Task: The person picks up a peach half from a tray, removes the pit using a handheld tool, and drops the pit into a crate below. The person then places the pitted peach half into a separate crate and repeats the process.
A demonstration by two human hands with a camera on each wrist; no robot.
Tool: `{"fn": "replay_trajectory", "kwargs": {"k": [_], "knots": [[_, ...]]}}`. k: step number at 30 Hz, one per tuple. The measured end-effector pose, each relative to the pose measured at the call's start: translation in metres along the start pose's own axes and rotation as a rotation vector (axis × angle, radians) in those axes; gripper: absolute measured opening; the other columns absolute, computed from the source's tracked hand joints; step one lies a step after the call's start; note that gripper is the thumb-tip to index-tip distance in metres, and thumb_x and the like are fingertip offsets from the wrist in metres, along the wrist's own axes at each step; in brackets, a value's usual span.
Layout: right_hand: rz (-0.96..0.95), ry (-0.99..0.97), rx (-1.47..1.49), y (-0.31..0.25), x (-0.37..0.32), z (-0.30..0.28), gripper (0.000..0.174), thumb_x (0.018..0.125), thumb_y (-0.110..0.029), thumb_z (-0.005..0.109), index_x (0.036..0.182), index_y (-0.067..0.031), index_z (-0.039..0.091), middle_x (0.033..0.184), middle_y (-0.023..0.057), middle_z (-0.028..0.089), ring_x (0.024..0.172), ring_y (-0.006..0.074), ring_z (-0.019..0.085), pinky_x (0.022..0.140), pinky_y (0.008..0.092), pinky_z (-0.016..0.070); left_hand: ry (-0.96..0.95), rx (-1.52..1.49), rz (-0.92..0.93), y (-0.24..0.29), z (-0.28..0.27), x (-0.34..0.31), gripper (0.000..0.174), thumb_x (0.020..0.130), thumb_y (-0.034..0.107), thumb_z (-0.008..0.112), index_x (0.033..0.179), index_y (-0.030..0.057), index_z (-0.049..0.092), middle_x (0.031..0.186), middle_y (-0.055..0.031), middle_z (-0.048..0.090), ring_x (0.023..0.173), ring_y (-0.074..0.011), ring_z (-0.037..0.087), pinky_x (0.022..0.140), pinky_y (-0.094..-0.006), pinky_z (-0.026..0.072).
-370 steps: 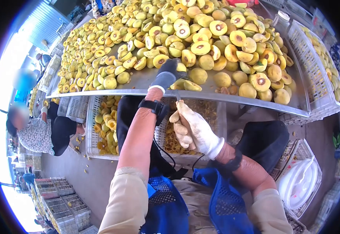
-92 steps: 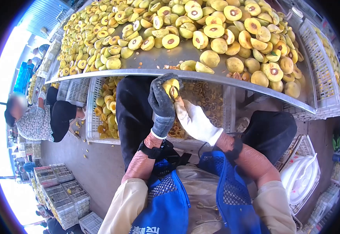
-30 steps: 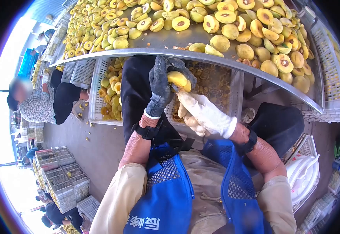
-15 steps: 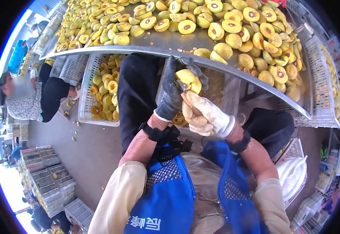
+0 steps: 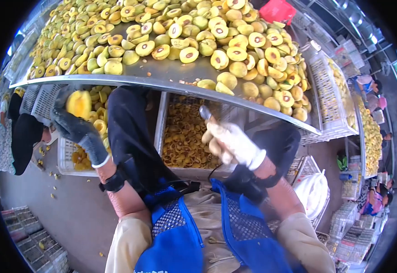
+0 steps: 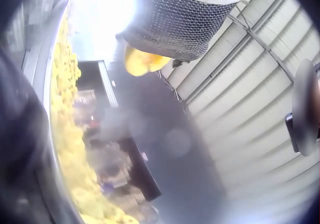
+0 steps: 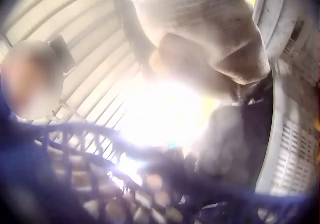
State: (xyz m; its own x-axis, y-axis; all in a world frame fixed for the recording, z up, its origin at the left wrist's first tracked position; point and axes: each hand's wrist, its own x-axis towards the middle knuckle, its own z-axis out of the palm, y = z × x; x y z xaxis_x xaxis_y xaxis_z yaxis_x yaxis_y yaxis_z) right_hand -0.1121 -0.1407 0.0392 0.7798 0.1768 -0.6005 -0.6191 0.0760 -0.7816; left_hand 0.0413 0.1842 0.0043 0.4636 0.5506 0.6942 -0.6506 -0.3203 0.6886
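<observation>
The left hand (image 5: 78,129), in a dark grey glove, is raised out to the left with its fingers curled round a piece of yellow fruit (image 5: 78,103). It holds the fruit above a white crate (image 5: 78,173) that stands below the edge of the counter (image 5: 157,75) and contains more yellow pieces. In the left wrist view the same fruit shows as a yellow lump just under the knitted glove, blurred against bright light. The right hand (image 5: 230,143), in a white glove, sits near the middle in front of the body. Its fingers are closed round the handle of a small metal tool (image 5: 204,112), whose rounded tip points up toward the counter's rim; the hand and tool are blurred. The right wrist view shows the gloved fingers curled, but the tool itself cannot be made out there. Below the right hand stands a second crate (image 5: 163,118) filled with orange-brown scraps. The metal counter carries a heap of halved fruit (image 5: 184,32), many pieces cut side up with dark pits showing. A blue mesh apron (image 5: 180,241) covers the person's front.
</observation>
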Motion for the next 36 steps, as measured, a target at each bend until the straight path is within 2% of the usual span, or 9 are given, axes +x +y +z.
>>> {"fn": "replay_trajectory", "kwargs": {"k": [1,6,11,15,20,21,29,33,36], "knots": [[-0.111,0.092,-0.115,-0.009,0.005,-0.006,0.036,0.09,-0.041,0.058,0.09,-0.0052,0.056,0.058,-0.0008,0.054,0.035,0.0044,0.044,0.031,0.0188,0.0322,0.077,0.511,0.441,-0.069,-0.033,0.012,0.03,0.094,0.016,0.051,0.113,-0.0061,0.056,0.106,-0.0164,0.061,0.096,-0.0259,0.058,0.088,-0.0347,0.0465],[-0.43,0.708,-0.973,-0.047,0.055,-0.055,0.052,0.081,-0.047,0.064,0.097,0.0024,0.057,0.076,0.0156,0.062,0.072,0.0254,0.063,0.067,0.0369,0.0487,-0.167,0.509,0.373,0.006,-0.01,0.013,0.03,0.091,-0.003,0.045,0.12,-0.0037,0.053,0.115,-0.0192,0.057,0.108,-0.0302,0.055,0.093,-0.0357,0.0451],[-0.105,0.537,-1.19,-0.075,0.079,-0.053,0.058,0.082,-0.053,0.058,0.1,0.002,0.058,0.091,0.0193,0.063,0.089,0.0332,0.061,0.079,0.0412,0.0461,-0.669,0.438,0.364,0.055,0.037,-0.052,0.039,0.087,-0.01,0.045,0.124,-0.0027,0.049,0.115,-0.0139,0.057,0.111,-0.0255,0.054,0.096,-0.0313,0.0453],[-0.227,0.628,-1.239,-0.054,0.113,-0.097,0.053,0.083,-0.051,0.056,0.093,0.0016,0.058,0.088,0.0184,0.062,0.083,0.0309,0.06,0.075,0.0395,0.0469,-0.652,-0.919,-0.857,0.039,0.089,-0.141,0.027,0.094,0.009,0.053,0.119,-0.0012,0.054,0.112,-0.0078,0.061,0.103,-0.0152,0.058,0.088,-0.0266,0.0477],[-0.293,0.609,-0.458,-0.047,0.096,-0.106,0.034,0.087,-0.036,0.062,0.084,-0.003,0.057,0.065,0.0092,0.06,0.046,0.0138,0.055,0.042,0.0282,0.0432,-0.82,-0.715,-1.124,0.033,0.096,-0.143,0.033,0.097,0.016,0.049,0.126,-0.0002,0.05,0.117,-0.0099,0.061,0.104,-0.0186,0.06,0.095,-0.0319,0.0448],[-0.465,0.564,-0.113,-0.042,0.095,-0.099,0.026,0.086,-0.03,0.066,0.081,-0.0067,0.056,0.055,0.0023,0.055,0.035,0.0069,0.046,0.031,0.021,0.031,-0.778,-0.752,-1.111,0.029,0.098,-0.145,0.034,0.097,0.017,0.048,0.126,-0.0004,0.05,0.118,-0.0103,0.06,0.105,-0.0191,0.059,0.096,-0.0321,0.0441],[-0.664,0.408,-0.277,-0.054,0.078,0.005,0.029,0.086,-0.028,0.064,0.094,0.0,0.064,0.062,0.0027,0.06,0.042,0.0075,0.052,0.036,0.0211,0.0374,-0.728,-0.983,-0.734,0.027,0.092,-0.138,0.038,0.097,0.013,0.047,0.133,-0.0002,0.044,0.131,-0.0101,0.051,0.116,-0.0153,0.051,0.102,-0.0259,0.0385],[-0.811,0.432,-0.549,-0.044,0.097,0.054,0.037,0.086,-0.034,0.064,0.085,0.0036,0.062,0.061,0.007,0.059,0.047,0.0119,0.058,0.045,0.0245,0.0463,-0.722,-0.117,0.317,0.002,0.08,-0.118,0.037,0.096,0.01,0.045,0.131,0.0007,0.047,0.131,-0.0117,0.051,0.115,-0.0182,0.052,0.1,-0.0271,0.0399],[-0.674,0.315,-0.459,-0.052,0.091,0.067,0.035,0.088,-0.032,0.063,0.093,0.0017,0.063,0.066,0.0038,0.059,0.046,0.0097,0.055,0.044,0.0233,0.0437,-0.811,-0.114,-0.012,0.005,0.062,-0.1,0.049,0.085,0.007,0.057,0.13,-0.0017,0.043,0.127,-0.0165,0.052,0.116,-0.0269,0.052,0.102,-0.0324,0.039]]}}
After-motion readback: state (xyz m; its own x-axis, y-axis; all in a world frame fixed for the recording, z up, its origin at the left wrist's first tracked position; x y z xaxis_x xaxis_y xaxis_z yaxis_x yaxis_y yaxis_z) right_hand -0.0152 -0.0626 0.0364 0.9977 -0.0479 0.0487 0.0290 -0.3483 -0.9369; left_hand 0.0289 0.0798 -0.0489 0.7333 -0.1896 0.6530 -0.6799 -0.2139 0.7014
